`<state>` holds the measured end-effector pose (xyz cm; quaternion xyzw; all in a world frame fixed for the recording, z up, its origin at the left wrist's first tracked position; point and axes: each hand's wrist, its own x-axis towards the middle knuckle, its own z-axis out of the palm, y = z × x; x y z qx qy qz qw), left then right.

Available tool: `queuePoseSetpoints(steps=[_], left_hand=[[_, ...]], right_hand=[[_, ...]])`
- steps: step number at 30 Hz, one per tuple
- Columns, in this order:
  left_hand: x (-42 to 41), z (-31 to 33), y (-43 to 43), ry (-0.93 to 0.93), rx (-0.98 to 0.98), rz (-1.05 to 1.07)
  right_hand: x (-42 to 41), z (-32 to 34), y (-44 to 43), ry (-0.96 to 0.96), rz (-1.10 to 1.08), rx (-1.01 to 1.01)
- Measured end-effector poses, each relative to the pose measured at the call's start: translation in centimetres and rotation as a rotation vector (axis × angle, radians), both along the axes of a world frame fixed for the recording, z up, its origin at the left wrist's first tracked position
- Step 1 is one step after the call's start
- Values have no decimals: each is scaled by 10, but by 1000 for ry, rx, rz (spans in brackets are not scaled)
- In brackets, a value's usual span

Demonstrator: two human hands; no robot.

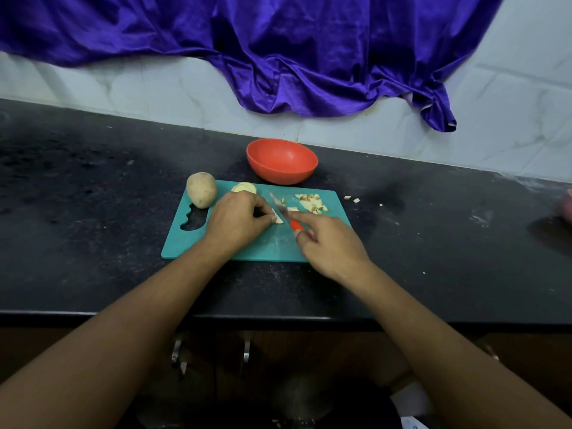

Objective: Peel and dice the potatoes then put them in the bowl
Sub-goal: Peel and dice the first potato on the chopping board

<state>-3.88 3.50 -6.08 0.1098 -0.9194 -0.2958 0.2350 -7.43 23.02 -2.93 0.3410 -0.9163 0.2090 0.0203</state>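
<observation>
Table [93, 212]: black speckled stone, dusty, front edge glossy. Two metal cabinet handles [177, 351] below it, dim and hard to make out.

Potato [201, 189]: whole, tan skin on, oval. Sits on the far left corner of the board [185, 243], a flat teal plastic slab with scuffs and a wavy grip cutout at its left end.

Left hand [236, 219]: palm down on the board, fingers curled, tips pinching a pale strip [279, 219] of potato. Much of the strip is hidden under the fingers.

Half potato [244, 187]: peeled, pale yellow, just behind the left hand, lower part hidden by it.

Knife [282, 209]: thin steel blade, slanted, edge at the strip's right end. Red handle mostly buried in the grip.

Bowl [281, 161]: red plastic, round, smooth, on the table just behind the board.

Right hand [328, 243]: wrapped around the knife handle, index finger laid straight toward the blade.

Dice [311, 202]: small pale cubes heaped on the board's far right corner, some with brown edges. A few crumbs [353, 198] lie on the table just past the board.

Far right edge: a pink object [568, 205], cut off, unidentifiable.

Behind everything: shiny purple cloth [278, 57], creased, draped over a pale tiled wall [154, 91].
</observation>
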Motion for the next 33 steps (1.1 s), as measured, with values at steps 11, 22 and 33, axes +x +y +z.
queuePoseSetpoints(steps=[11, 22, 33], left_hand=[[0, 2, 0, 17, 2, -34], [1, 1, 2, 29, -14, 10], [1, 0, 0, 4, 6, 6]], right_hand=[[0, -6, -8, 165, 71, 146], [-22, -7, 17, -144, 107, 2], [-23, -8, 37, -47, -24, -79]])
